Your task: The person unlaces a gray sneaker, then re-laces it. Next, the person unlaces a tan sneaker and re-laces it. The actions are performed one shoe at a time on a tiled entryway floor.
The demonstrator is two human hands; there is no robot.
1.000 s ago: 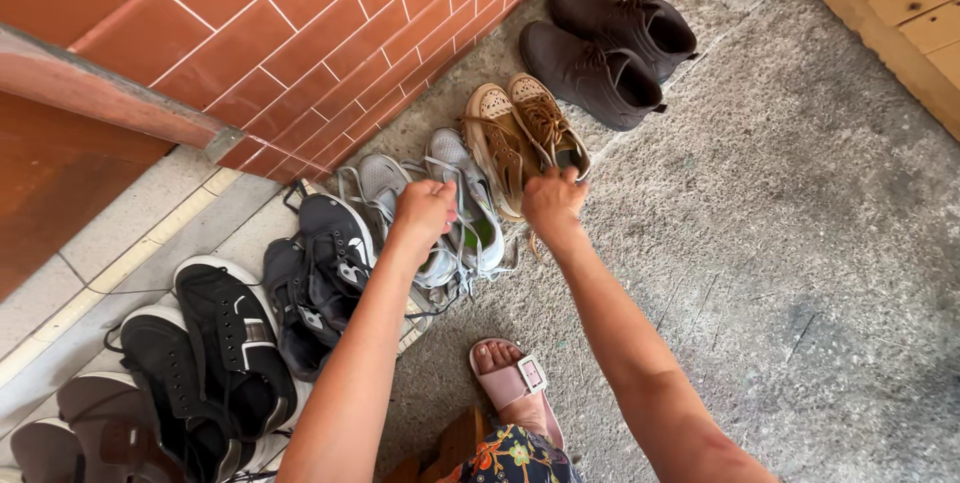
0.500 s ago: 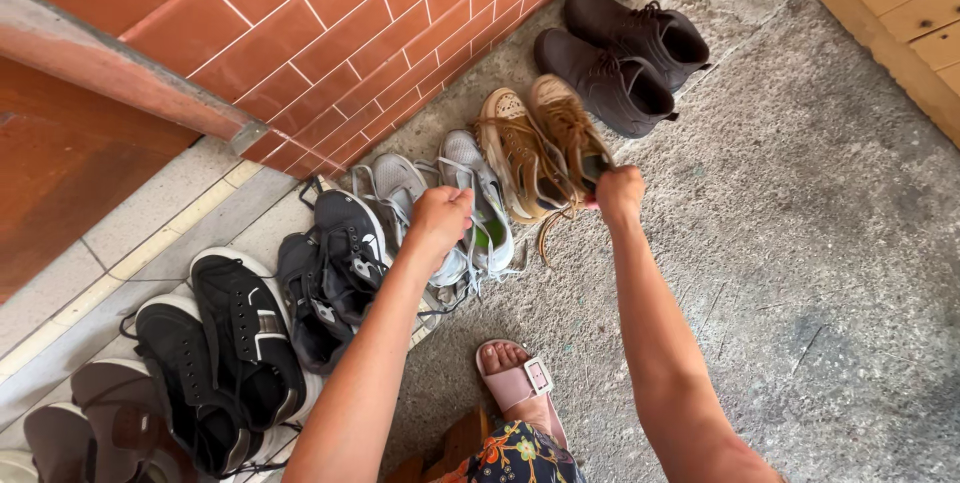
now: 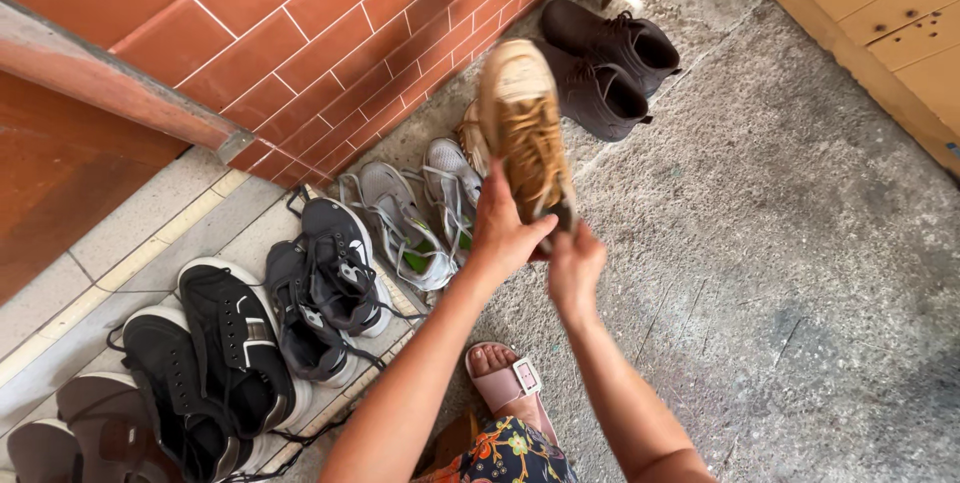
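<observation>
A view from a head-worn camera looks down at two bare arms reaching over a row of shoes lined along the foot of a red brick wall (image 3: 330, 33). The left hand (image 3: 503, 233) is closed around the heel end of a tan lace-up shoe (image 3: 522, 128), holding it lifted off the concrete floor (image 3: 800, 243) with its toe pointing away and its sole side partly turned up; the shoe is blurred. The right hand (image 3: 574, 268) is just beside the left one, its fingers curled at the same heel end, though whether it truly grips the shoe or only touches it cannot be told. Behind the raised shoe, its tan partner (image 3: 469, 138) lies mostly hidden on the floor. To the left sit grey trainers (image 3: 405, 218), then dark blue trainers (image 3: 325, 283), then black shoes with white soles (image 3: 215, 353). Beyond the raised shoe stands a pair of dark brown boots (image 3: 605, 63). The person's own foot in a pink sandal (image 3: 510, 383) shows at the bottom. The shoe appears to be mid-lift, picked out of the row. Any further handling calls for a firm two-handed hold at the heel, keeping the loose laces clear of the neighbouring shoes.
</observation>
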